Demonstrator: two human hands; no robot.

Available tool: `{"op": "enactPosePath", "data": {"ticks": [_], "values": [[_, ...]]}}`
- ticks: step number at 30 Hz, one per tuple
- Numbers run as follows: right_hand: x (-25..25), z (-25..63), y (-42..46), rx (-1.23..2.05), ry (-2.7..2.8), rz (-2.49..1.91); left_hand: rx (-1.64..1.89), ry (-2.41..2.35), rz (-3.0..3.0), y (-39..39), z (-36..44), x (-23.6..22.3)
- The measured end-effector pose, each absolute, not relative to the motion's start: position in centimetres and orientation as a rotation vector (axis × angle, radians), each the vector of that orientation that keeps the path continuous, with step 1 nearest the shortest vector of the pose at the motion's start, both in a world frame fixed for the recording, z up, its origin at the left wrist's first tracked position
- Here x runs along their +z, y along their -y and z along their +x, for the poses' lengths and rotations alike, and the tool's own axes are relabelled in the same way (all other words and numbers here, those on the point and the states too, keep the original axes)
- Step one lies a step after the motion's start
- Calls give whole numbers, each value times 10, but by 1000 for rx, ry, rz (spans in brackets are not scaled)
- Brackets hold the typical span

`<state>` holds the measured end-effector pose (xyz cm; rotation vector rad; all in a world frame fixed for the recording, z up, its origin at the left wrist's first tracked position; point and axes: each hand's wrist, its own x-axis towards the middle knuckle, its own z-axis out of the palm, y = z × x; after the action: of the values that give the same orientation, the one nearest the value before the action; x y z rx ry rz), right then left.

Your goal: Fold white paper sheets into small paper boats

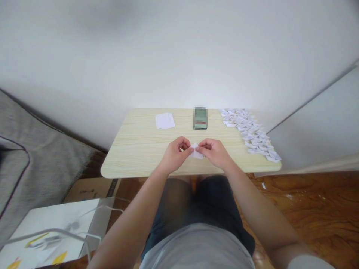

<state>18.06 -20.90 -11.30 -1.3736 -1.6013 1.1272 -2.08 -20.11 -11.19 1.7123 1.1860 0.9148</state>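
Between my two hands is a small piece of folded white paper (198,154), held over the front half of the table. My left hand (179,151) pinches its left side between thumb and fingers. On the opposite side, my right hand (212,151) grips it with the thumb on top. The thumbs nearly meet and cover part of the paper, so its exact folds cannot be made out. Beyond my left hand lies a stack of white paper sheets (165,121). Several folded white paper pieces (252,135) with pointed ends lie in overlapping rows along the table's right side.
A phone (200,118), its screen blurred, lies at the back of the pale wooden table (134,149), which stands against a white wall. White cables (64,232) cross a white box (70,216) at lower left. Grey fabric (36,160) hangs over something at left.
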Motion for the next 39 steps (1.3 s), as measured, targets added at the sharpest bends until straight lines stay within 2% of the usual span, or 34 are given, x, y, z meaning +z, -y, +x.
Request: {"op": "enactPosePath", "data": {"ticks": [7,12,19,27,39], "values": [[-151,166,212,656,1816,-1670,822,-1474,1990,213,-5,-151],[-164,165,220,454,1926,-1638,766,-1596,2139,224,-7,-160],[-172,174,237,309,2075,-1464,719,-1501,2292,235,-15,-157],[-170,173,256,279,2070,-1513,664,-1425,2366,252,-22,-159],[-170,194,267,370,2228,-1256,707,-1187,2497,258,-44,-165]]}}
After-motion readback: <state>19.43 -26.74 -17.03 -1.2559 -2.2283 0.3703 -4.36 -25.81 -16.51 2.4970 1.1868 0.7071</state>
